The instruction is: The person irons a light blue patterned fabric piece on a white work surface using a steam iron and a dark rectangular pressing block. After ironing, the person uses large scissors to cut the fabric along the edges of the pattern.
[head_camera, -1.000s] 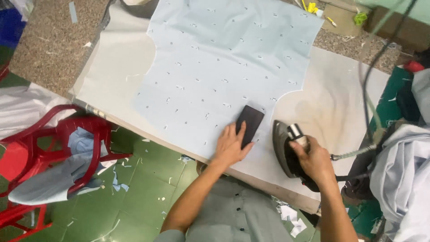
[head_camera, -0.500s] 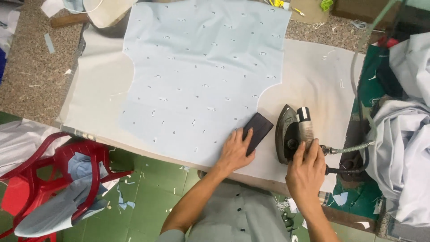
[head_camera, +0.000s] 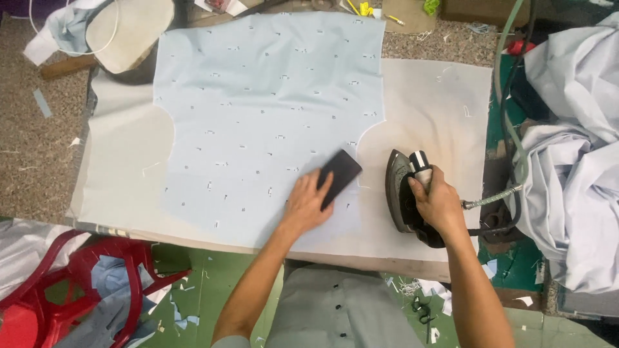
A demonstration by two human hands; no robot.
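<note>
Now right hand (head_camera: 440, 205) grips iron (head_camera: 405, 193) handle again; left hand (head_camera: 308, 203) flat on black block (head_camera: 339, 175).

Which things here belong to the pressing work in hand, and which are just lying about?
In use:
left hand pressing the black block
right hand gripping the iron
light blue fabric panel
pressing table

Lying about:
heap of pale cloth
red plastic chair
scraps on the floor
</note>
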